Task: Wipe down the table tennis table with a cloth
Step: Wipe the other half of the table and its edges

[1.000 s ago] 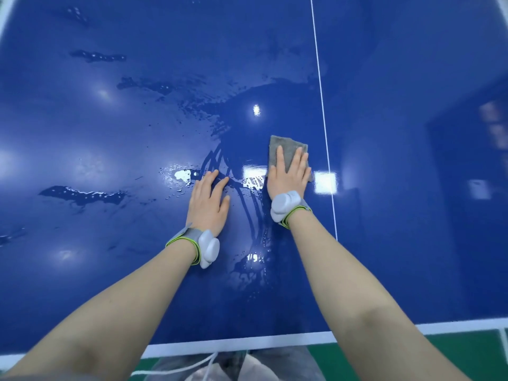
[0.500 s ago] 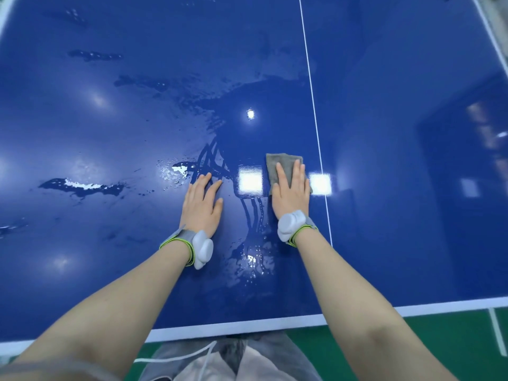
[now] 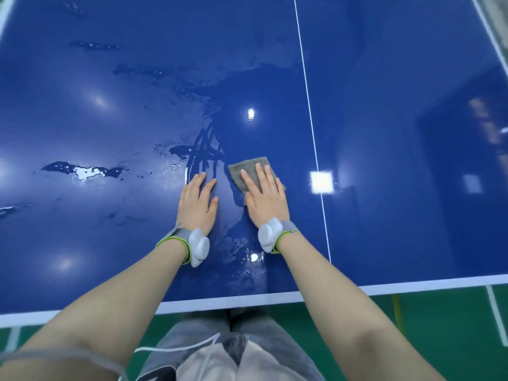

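A glossy blue surface (image 3: 384,133) fills the view, edged in white along its near side, with a thin white centre line (image 3: 310,116) running away from the person and green floor (image 3: 439,325) below the edge. Wet streaks and 1 larger puddle (image 3: 82,170) shine left of the hands.

2 bare forearms reach forward side by side. The left hand (image 3: 196,204) lies flat on the surface, palm down, fingers straight and close together – its grip released, holding nothing. The right hand (image 3: 265,199) lies just beside it, palm down on 1 grey cloth (image 3: 248,167), fingers straight and pressing it flat – no curl around the fabric. The cloth sits left of the centre line, its far corners showing beyond the fingertips.

Each wrist carries 1 grey band with a white device: left (image 3: 198,247), right (image 3: 270,237).
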Available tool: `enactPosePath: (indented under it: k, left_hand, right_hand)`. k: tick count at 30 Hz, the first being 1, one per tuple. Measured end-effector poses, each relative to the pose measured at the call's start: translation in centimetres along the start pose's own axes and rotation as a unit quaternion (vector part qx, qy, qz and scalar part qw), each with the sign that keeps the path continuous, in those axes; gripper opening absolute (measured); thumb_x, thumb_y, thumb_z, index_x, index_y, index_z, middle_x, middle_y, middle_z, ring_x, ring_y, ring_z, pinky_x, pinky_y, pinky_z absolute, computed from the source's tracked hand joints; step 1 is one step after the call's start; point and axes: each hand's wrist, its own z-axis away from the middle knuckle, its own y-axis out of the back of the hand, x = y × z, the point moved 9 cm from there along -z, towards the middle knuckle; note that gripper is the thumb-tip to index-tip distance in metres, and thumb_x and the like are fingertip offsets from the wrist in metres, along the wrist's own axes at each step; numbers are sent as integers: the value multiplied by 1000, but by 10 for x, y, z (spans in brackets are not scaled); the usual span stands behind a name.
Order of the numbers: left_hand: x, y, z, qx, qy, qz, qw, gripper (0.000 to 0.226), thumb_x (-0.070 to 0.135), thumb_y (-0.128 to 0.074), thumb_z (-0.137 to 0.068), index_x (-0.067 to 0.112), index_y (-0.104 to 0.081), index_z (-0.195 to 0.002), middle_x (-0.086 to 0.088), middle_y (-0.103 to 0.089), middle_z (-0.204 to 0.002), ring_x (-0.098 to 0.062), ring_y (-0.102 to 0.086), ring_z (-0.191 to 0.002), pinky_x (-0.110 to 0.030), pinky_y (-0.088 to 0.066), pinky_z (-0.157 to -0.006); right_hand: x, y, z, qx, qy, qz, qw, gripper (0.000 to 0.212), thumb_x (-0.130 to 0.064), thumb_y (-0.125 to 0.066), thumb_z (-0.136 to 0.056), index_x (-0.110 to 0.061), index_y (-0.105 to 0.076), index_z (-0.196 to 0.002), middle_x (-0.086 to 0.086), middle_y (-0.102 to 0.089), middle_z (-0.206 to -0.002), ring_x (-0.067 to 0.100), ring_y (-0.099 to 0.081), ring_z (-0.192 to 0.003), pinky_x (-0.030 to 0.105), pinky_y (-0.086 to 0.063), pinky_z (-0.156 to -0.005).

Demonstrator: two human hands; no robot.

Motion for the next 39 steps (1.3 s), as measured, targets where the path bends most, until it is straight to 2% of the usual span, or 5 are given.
enactPosePath:
  k: [9,14,25,31,39]
  left_hand:
    - [-5,-4,26,8,13,-9,1000,43,16,-41,-97,9,-38,-139,-8,-22,-152,-24,-12,-143,-32,-3,-116]
    - [-2,-6,39,-1,19,-15,1000,44,17,-40,-97,10,-36,-140,-9,-21,-152,-25,-15,-141,-36,-7,-116]
    - [-7,-11,70,-5,27,-21,999,43,19,-39,-98,11,-37,-140,-7,-20,-153,-23,-13,-142,-32,-7,-115]
    - [-7,-13,82,-3,26,-25,999,44,19,-40,-98,10,-36,-140,-9,-20,-153,-23,-13,-142,-32,-6,-115]
    - [-13,-17,105,-29,-1,-47,998,44,21,-37,-99,11,-34,-142,-7,-20,-153,-22,-12,-143,-31,-6,-115]
  right_hand:
    - [14,-11,29,-24,-87,0,996,52,-34,-21,-102,-34,-5,-151,5,5,-160,25,10,-146,42,1,-118]
    - [-21,-24,63,-18,-27,-9,999,53,-36,-27,-89,-29,-54,-133,11,-49,-141,31,-45,-131,48,-41,-101]
    - [27,-23,106,4,-74,-28,997,70,-46,2,-85,-28,-17,-150,13,-7,-158,32,-1,-146,45,0,-116]
    - [-32,-38,115,-33,-25,7,999,54,-40,-27,-88,-27,-55,-133,14,-49,-140,33,-46,-130,52,-40,-100]
    - [17,-40,141,-1,-33,0,999,62,-39,-11,-90,-25,-34,-146,11,-26,-154,30,-21,-144,44,-12,-115]
